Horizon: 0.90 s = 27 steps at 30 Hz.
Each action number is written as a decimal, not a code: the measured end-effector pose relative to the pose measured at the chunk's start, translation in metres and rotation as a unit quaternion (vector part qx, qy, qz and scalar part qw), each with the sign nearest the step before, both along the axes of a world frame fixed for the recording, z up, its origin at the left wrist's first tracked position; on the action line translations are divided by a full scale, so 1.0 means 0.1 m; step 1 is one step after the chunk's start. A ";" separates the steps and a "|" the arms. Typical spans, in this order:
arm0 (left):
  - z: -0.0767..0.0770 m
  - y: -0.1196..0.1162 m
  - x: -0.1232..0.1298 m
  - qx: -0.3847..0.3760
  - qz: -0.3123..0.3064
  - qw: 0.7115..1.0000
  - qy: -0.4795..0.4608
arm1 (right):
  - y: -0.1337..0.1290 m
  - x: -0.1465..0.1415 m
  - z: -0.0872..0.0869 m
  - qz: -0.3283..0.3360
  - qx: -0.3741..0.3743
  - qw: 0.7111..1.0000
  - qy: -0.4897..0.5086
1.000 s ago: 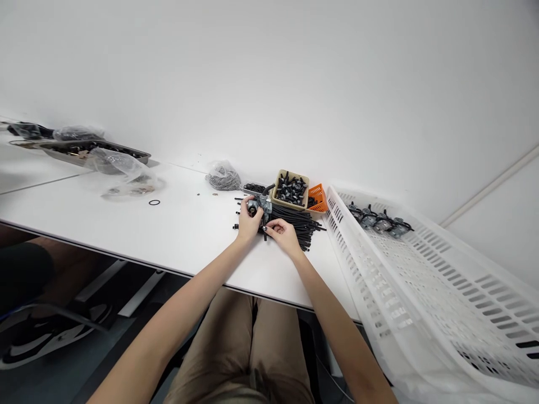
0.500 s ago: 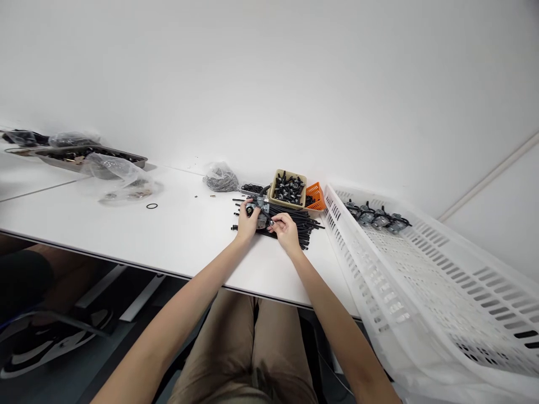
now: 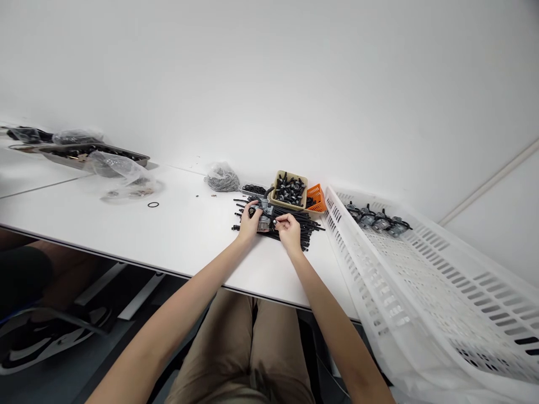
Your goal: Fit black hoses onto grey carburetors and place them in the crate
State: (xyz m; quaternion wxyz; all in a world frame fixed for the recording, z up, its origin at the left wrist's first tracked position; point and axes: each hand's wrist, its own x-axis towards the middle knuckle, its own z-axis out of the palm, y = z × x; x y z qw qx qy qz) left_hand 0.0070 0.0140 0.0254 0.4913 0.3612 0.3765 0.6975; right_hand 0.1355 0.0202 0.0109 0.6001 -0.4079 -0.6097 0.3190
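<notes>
My left hand (image 3: pixel 249 222) is wrapped round the left side of a grey metal carburetor (image 3: pixel 265 215), held upright just above the table. A black pipe sticks up from its top. At the carburetor's right side, my right hand (image 3: pixel 289 230) pinches the end of a short black hose (image 3: pixel 274 215); something small and shiny shows at the fingertips, too small to name. Under and behind both hands lies a spread pile of black rubber hoses (image 3: pixel 306 223).
Behind the hoses stand a beige bin (image 3: pixel 275 201) of black-and-metal parts, an orange basket (image 3: pixel 319 197) and a tray of black rings (image 3: pixel 254 189). A white crate (image 3: pixel 357 252) at right holds several carburetors (image 3: pixel 381 221). Bags, a metal tray (image 3: pixel 143 161) and a black ring (image 3: pixel 153 205) lie left.
The carburetor has been turned more upright, so its top pipe now shows clearly. My right hand has shifted slightly right, still pinching at its side.
</notes>
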 end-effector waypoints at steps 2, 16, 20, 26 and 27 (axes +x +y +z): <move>0.01 -0.01 -0.01 -0.003 -0.008 1.000 -0.009 | -0.01 0.02 0.02 -0.006 -0.015 1.000 -0.008; 0.03 -0.04 -0.01 -0.004 -0.084 0.989 -0.122 | -0.12 -0.04 0.09 0.151 -0.047 0.987 0.035; -0.05 0.03 0.02 0.090 -0.040 0.994 -0.046 | -0.12 -0.06 0.08 0.137 0.002 0.990 -0.037; -0.13 0.14 -0.04 0.124 -0.006 0.987 0.100 | -0.08 0.02 0.08 0.091 0.046 0.993 -0.051; -0.14 0.13 -0.06 0.124 -0.009 0.984 0.125 | -0.06 0.04 0.11 0.070 0.060 0.994 -0.053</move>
